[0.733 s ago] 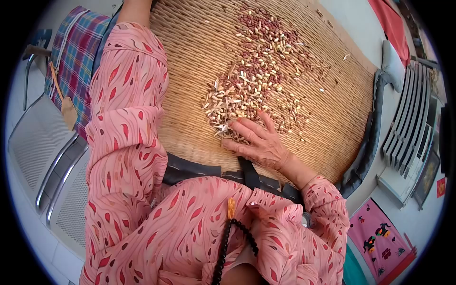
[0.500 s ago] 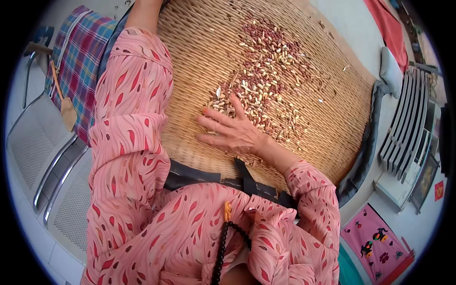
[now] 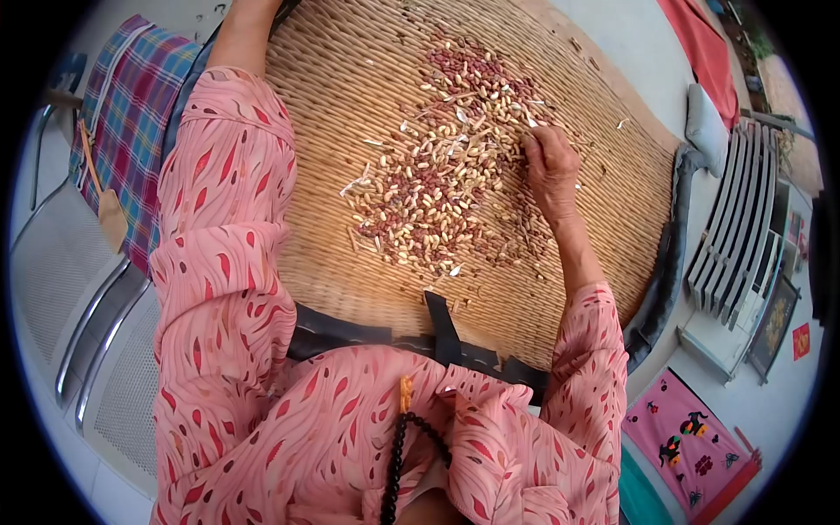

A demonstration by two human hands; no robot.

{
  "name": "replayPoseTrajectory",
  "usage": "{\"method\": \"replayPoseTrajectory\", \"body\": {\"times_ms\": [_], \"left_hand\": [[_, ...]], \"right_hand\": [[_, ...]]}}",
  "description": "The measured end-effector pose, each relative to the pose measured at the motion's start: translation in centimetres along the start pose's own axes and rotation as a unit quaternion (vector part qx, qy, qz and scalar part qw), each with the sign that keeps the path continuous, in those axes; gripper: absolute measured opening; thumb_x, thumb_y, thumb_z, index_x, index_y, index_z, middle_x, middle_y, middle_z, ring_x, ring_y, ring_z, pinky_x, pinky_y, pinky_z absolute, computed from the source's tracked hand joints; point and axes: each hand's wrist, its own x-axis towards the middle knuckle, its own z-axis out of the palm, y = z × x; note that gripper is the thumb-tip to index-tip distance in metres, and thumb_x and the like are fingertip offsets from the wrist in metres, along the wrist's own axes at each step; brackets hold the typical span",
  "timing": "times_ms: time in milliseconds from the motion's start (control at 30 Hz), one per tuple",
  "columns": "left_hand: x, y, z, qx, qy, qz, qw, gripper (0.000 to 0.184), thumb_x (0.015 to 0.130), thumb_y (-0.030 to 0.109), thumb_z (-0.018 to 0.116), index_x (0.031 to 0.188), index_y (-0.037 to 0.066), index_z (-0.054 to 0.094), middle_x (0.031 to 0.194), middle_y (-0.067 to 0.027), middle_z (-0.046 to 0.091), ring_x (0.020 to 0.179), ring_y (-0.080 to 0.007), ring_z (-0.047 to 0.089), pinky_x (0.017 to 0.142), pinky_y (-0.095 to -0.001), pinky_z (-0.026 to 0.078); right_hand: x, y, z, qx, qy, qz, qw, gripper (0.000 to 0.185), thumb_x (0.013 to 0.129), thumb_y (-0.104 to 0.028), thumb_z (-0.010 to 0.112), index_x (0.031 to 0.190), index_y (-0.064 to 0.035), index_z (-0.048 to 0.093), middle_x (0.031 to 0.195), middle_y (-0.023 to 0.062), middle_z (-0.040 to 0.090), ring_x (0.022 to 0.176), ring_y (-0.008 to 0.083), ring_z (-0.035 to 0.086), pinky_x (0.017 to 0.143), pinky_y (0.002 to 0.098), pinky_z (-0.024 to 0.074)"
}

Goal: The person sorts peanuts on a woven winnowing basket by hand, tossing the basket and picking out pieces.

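Observation:
A spread of red and cream seeds [image 3: 429,192], like beans or peanut kernels, lies with pale husk bits on a large round woven tray [image 3: 332,254]. My right hand [image 3: 551,166] is over the right side of the spread, its fingers curled together in a pinch. A small whitish piece shows at its fingertips, too small to name. My left forearm [image 3: 241,39] reaches to the tray's upper left rim, and the hand itself is cut off by the top edge of the view.
The tray has a dark padded rim [image 3: 661,280], with a loose black strap [image 3: 444,328] near my lap. On the left are metal seats [image 3: 122,376], a plaid cloth [image 3: 140,105] and a wooden spatula [image 3: 111,219]. To the right stand stacked grey slats [image 3: 735,219] and a pink mat [image 3: 682,437].
My right hand has moved up and right from the lower left of the seeds, going from spread fingers to a pinch. The seeds now reach further left and lower. The left arm stays near the rim.

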Motion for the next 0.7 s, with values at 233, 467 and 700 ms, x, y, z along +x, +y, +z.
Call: {"method": "replayPoseTrajectory", "body": {"times_ms": [233,467,700], "left_hand": [[0.4,0.2,0.2,-0.003,-0.002,0.005,1.000,0.047,0.069,0.030,0.066,0.102,-0.003,0.063,0.103,-0.0260,0.063,0.098,-0.0364,0.062,0.083,-0.0414,0.049],[6.2,-5.6,3.7,-0.013,-0.002,0.090,0.996,0.051,0.073,0.041,0.066,0.101,-0.001,0.060,0.093,-0.0245,0.066,0.080,-0.0314,0.066,0.070,-0.0403,0.049],[6.8,-5.8,3.4,-0.002,0.000,0.091,0.996,0.053,0.074,0.041,0.066,0.099,-0.004,0.059,0.090,-0.0249,0.066,0.080,-0.0343,0.066,0.070,-0.0413,0.048]], "right_hand": [[-2.7,1.0,-6.5,0.182,-0.008,0.276,0.944,0.027,0.086,-0.011,0.064,0.112,-0.0023,0.060,0.100,0.0063,0.065,0.079,0.0143,0.062,0.067,0.0307,0.0509],[-4.3,2.8,-6.2,0.057,0.025,0.197,0.978,0.014,0.082,-0.003,0.063,0.096,-0.0025,0.065,0.075,0.0090,0.060,0.062,0.0174,0.059,0.056,0.0303,0.0471],[-2.8,0.7,-3.8,-0.073,-0.049,0.090,0.992,0.019,0.079,-0.004,0.064,0.096,-0.0116,0.060,0.080,0.0100,0.052,0.069,0.0303,0.057,0.060,0.0404,0.0457]]}}
